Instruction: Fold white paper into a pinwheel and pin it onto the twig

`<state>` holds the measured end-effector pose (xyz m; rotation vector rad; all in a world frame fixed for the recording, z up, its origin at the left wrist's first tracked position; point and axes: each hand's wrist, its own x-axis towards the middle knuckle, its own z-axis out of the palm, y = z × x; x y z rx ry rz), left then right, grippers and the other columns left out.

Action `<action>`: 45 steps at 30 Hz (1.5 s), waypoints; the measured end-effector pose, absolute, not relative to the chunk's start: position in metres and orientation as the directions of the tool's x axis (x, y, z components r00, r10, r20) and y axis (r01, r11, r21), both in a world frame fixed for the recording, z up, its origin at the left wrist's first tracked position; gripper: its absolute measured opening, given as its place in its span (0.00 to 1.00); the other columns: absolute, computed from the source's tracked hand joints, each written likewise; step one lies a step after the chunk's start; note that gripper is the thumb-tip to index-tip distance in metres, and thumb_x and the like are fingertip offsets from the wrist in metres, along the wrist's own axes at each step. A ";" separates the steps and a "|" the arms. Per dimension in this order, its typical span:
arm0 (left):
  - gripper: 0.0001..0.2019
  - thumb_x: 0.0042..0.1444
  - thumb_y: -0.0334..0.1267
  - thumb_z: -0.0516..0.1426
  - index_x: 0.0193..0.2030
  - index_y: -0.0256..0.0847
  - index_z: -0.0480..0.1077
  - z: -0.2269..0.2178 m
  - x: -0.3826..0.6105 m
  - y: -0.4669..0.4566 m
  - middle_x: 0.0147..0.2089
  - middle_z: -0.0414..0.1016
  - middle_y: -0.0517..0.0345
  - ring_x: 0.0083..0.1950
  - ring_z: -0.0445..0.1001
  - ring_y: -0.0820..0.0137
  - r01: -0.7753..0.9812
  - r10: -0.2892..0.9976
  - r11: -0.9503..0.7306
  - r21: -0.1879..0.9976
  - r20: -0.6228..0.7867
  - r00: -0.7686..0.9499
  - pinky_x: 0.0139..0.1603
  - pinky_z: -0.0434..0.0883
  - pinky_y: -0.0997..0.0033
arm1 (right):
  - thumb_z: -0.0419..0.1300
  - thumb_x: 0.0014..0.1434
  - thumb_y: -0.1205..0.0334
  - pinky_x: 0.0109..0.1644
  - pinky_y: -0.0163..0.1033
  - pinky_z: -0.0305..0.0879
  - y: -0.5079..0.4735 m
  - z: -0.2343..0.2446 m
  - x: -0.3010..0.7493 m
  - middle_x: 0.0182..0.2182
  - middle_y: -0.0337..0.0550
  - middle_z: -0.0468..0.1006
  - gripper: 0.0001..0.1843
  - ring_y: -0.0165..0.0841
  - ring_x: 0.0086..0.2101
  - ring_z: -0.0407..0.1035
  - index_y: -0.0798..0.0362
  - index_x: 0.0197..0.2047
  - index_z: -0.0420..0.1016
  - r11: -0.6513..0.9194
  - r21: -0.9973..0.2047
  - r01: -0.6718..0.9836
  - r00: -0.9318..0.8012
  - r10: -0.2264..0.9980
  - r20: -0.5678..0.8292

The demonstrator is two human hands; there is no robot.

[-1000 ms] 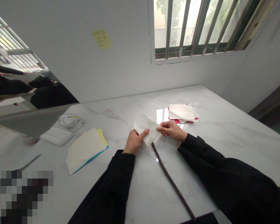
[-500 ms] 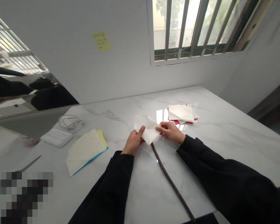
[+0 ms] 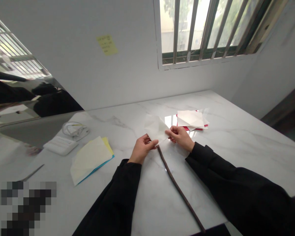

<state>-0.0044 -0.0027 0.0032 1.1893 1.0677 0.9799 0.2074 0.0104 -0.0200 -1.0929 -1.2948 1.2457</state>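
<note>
- Paper sheet [image 3: 155, 127]: creased, off-white, in both hands just over the middle of the bench [image 3: 236, 131]; whether any of it rests on the top, can't tell.
- Change: left hand [image 3: 142, 149] has dropped its thumb from the sheet's face to the near corner; the corner that pointed at the wearer is now mostly covered by that thumb. Sheet has shifted slightly away.
- Meaning, my judgement: the near corner is being controlled, so handling of the creases goes on; no finished shape yet.
- Left grip: thumb and fingers pinching the near-left part of the sheet; fingertips partly hidden.
- Right grip: right hand [image 3: 181, 137] pinches the right corner between thumb and fingers, about as before.
- Direction: narrow end towards the wearer, broad end away; long axis looks near-far, far end leaning left. Far edge is pale on pale, outline uncertain.
- Dark brown stick [image 3: 175, 184]: slightly bent, runs from just below the left thumb down-right towards the wearer; contact with sheet unclear.
- White-and-red paper pile [image 3: 190, 118] beyond right hand; cream, yellow and blue paper pile [image 3: 91, 159] left of left hand.
</note>
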 end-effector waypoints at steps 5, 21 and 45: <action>0.27 0.43 0.45 0.74 0.47 0.36 0.75 0.003 -0.005 0.000 0.42 0.83 0.47 0.39 0.80 0.65 -0.075 0.986 0.130 0.989 -0.120 0.118 0.43 0.77 0.66 | 0.69 0.52 0.34 0.23 0.35 0.58 0.010 -0.018 0.207 0.21 0.38 0.74 0.29 0.26 0.19 0.62 0.52 0.28 0.67 0.071 -0.997 -0.026 -0.121 0.990 0.073; 0.18 0.46 0.46 0.70 0.41 0.39 0.77 0.014 -0.013 0.004 0.42 0.79 0.56 0.37 0.75 0.71 -0.085 0.996 -0.084 0.993 0.083 -0.014 0.39 0.74 0.72 | 0.72 0.51 0.40 0.28 0.34 0.56 0.003 -0.011 0.206 0.17 0.33 0.69 0.27 0.25 0.20 0.61 0.52 0.28 0.66 -0.052 -0.997 -0.057 -0.341 0.940 -0.030; 0.29 0.44 0.47 0.74 0.50 0.33 0.78 0.001 0.002 -0.003 0.53 0.82 0.41 0.54 0.79 0.50 -0.106 0.987 0.024 0.994 -0.007 0.160 0.55 0.74 0.57 | 0.70 0.54 0.38 0.31 0.35 0.62 0.002 -0.017 0.200 0.18 0.35 0.71 0.26 0.31 0.25 0.72 0.52 0.29 0.67 -0.007 -1.000 -0.030 -0.285 0.959 0.002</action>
